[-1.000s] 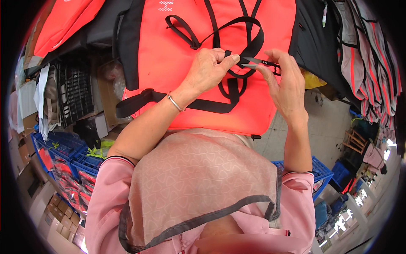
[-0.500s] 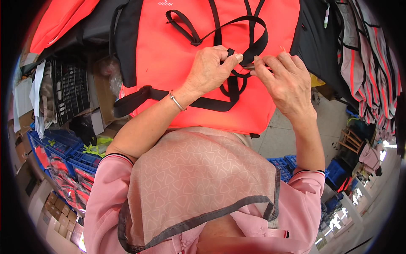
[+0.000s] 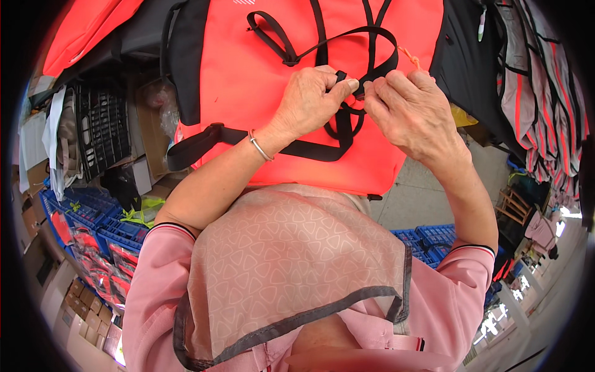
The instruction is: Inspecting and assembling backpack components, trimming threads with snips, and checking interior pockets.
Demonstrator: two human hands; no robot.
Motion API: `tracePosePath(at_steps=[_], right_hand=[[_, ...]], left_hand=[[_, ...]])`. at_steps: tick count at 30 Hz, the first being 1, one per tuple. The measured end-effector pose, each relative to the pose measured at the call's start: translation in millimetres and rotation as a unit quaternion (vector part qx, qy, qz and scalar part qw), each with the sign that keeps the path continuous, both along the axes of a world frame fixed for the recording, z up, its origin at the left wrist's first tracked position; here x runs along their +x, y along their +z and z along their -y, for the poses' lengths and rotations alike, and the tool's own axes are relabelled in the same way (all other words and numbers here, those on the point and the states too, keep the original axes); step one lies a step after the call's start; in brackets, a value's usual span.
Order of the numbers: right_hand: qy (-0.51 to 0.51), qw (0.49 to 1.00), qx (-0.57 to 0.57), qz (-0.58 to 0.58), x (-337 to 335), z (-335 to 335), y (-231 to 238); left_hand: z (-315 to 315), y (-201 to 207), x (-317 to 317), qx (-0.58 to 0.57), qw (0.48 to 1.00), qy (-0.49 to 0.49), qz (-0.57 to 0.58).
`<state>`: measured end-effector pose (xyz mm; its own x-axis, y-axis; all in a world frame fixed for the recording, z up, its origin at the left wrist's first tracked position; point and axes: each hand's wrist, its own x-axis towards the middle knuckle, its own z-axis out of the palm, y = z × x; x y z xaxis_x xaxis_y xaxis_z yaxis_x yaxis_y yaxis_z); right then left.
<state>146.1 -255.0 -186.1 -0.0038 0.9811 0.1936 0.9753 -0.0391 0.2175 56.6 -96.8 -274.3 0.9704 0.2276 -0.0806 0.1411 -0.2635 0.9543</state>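
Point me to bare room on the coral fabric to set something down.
The coral fabric has bare room between the black panel and the left hand; a smaller patch lies between the lower black strap and the right wrist. It is crowded around the left and right hand, among looping straps.

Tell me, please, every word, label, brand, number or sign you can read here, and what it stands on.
No words or numbers can be read.
Orange fabric panel: white mark of slanted stripes, cut off by the picture's upper edge.
Cardboard boxes and plastic-wrapped packets: too small and blurred to tell any print.
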Motion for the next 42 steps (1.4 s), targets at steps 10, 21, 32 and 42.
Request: tracePosePath(at_steps=[10, 21, 32, 42], right_hand=[[-0.176, 0.94, 0.068, -0.285, 9.4, 28.4, -20.1], [-0.152, 0.934, 0.085, -0.311, -21.9, 9.8, -30.6], [-0.208, 0.912, 0.101, -0.338, -35.9, 3.2, -58.9], [-0.234, 0.764, 0.058, -0.599, -63.2, 45.3, -32.1]], left_hand=[[-8.2, -8.4, 2.2, -0.078, 0.996, -0.033, -0.03], [-15.7, -5.6, 5.4, -0.082, 0.992, -0.074, -0.058], [-9.9, -20.7, 6.6, -0.105, 0.993, -0.06, 0.004], [-14.6, -11.7, 5.9, -0.078, 0.994, -0.055, -0.048]])
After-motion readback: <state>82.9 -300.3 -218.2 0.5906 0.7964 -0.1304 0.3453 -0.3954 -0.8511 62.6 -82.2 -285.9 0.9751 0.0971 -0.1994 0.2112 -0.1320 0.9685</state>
